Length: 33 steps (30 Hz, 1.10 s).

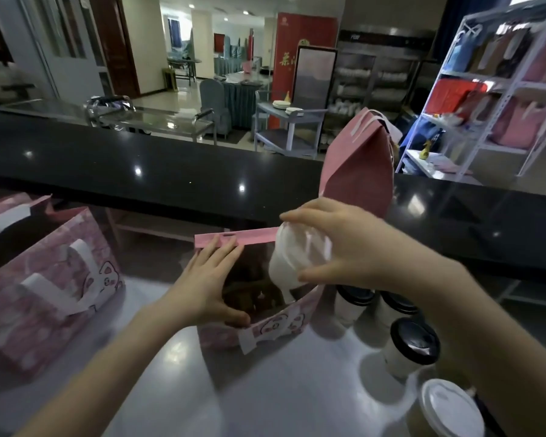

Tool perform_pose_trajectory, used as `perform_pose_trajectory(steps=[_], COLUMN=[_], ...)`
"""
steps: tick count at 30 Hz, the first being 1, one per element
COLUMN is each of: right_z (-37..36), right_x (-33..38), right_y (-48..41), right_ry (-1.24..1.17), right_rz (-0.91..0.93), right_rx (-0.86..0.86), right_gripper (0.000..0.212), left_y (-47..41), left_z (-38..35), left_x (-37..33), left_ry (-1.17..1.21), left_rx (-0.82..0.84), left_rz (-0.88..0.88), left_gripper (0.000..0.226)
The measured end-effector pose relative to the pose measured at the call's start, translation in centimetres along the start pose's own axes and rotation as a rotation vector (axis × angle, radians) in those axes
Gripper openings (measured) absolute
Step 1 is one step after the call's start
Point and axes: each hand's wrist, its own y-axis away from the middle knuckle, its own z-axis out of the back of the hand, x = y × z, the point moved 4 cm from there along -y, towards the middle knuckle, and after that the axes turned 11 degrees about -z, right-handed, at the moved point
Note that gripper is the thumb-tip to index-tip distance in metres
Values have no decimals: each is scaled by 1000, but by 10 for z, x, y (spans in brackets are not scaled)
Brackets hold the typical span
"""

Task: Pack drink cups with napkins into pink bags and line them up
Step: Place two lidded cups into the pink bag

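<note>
An open pink bag [278, 324] with a cartoon print stands on the steel worktop in front of me. My left hand [207, 285] grips its left rim and holds the mouth apart. My right hand [344, 244] holds a white lidded cup [292, 263] by the lid, tilted, with its base dipping into the bag's mouth. The inside of the bag is dark, and I cannot tell whether a napkin lies in it.
Several more cups stand right of the bag: two black-lidded ones [353, 302], another black-lidded one [412, 346], a white-lidded one [448, 411]. A packed pink bag [358, 171] stands on the black counter [158, 175]. Other pink bags [48, 285] lie at the left.
</note>
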Motion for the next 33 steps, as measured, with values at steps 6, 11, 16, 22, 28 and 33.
perform_pose_trajectory(steps=[6,11,16,22,28,33], right_z=[-104,-143,-153,-161,-189,-200], right_x=[7,-10,-28,-8,21,34], right_y=[-36,-30,-15,-35,-72,-90], right_ry=[135,159,219,149,98,75], right_rz=[-7,-2,-10,-25,-56,-93], right_rx=[103,168,210,200,199,212], right_gripper=[67,71,69,74,84,93], left_y=[4,5,12,22,27,29], left_z=[5,18,31,18,17,19], left_x=[-1,6,20,4,2,11], left_ry=[-47,-117,-106,-34,-18,70], left_rx=[7,53,56,70,18,-9], left_rz=[-29,-27,-31,-139,-184,-205], left_gripper=[129,123,113,128,132,132])
